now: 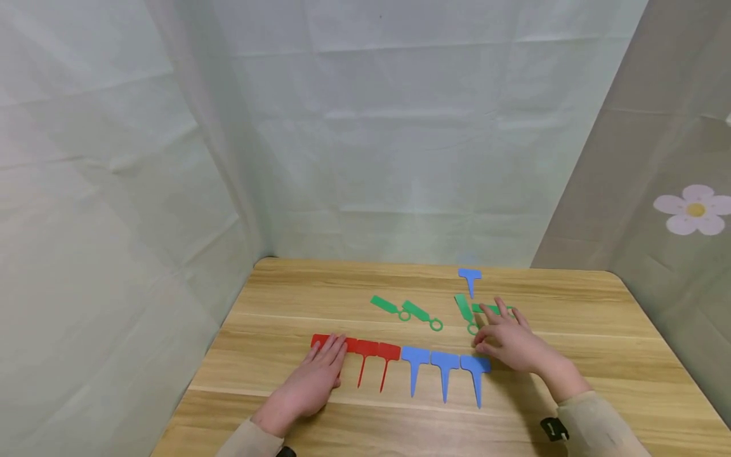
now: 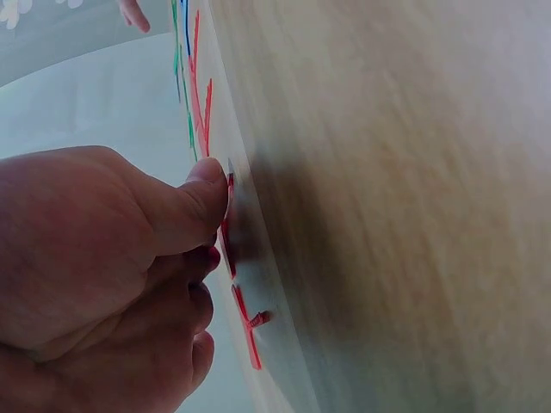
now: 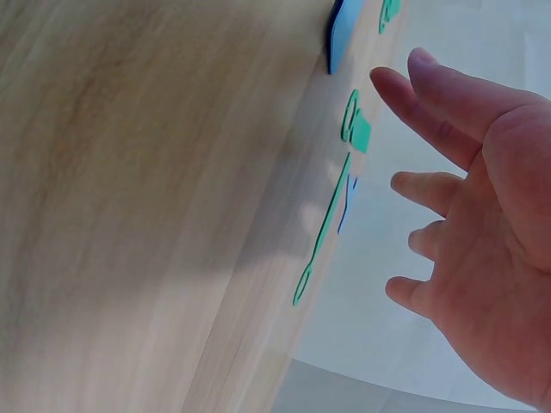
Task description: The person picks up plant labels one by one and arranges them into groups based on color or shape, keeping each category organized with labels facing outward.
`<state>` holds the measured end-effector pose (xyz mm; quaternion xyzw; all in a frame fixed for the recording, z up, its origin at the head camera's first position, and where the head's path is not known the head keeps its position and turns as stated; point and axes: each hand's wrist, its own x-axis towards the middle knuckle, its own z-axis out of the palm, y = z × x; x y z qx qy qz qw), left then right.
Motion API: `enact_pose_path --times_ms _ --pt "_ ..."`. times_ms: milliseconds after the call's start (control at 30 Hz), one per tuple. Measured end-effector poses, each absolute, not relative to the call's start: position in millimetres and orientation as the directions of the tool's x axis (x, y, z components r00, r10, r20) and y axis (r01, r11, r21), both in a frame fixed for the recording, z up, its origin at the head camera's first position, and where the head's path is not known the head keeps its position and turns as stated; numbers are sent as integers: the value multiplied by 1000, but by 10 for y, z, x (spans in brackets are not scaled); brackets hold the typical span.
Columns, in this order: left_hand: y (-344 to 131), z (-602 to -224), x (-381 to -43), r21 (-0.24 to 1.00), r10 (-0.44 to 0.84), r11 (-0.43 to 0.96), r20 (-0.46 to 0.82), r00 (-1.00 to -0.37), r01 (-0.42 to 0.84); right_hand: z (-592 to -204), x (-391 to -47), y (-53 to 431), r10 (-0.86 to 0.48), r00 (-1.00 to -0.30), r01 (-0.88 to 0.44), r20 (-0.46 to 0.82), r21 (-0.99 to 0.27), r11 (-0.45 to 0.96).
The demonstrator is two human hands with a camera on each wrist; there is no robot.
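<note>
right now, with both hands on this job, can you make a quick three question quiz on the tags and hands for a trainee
1. Count: in the head view, how many blue tags are lined up in the row with the red tags?

2. True or false: the left hand covers part of the red tags.

3. Multiple choice: what does the right hand hold?
A) one of the red tags
B) one of the blue tags
C) nothing

Key:
1. Three; a fourth lies apart, farther back.
2. True.
3. C; its fingers are spread with nothing between them.
</note>
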<state>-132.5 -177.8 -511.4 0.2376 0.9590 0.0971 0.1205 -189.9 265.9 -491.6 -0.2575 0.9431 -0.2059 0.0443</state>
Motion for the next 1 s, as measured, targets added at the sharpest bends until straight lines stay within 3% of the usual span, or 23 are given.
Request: enact_pose_path --times_ms 500,1000 --pt "-1584 -5148 -1325 190 553 826 -88 -828 531 -4875 -1883 2643 -502 -865 -460 9 -415 785" --pt "-1068 -5236 -1315 77 596 803 -113 -795 591 -4862 -1906 2538 -526 -849 -497 43 -405 768"
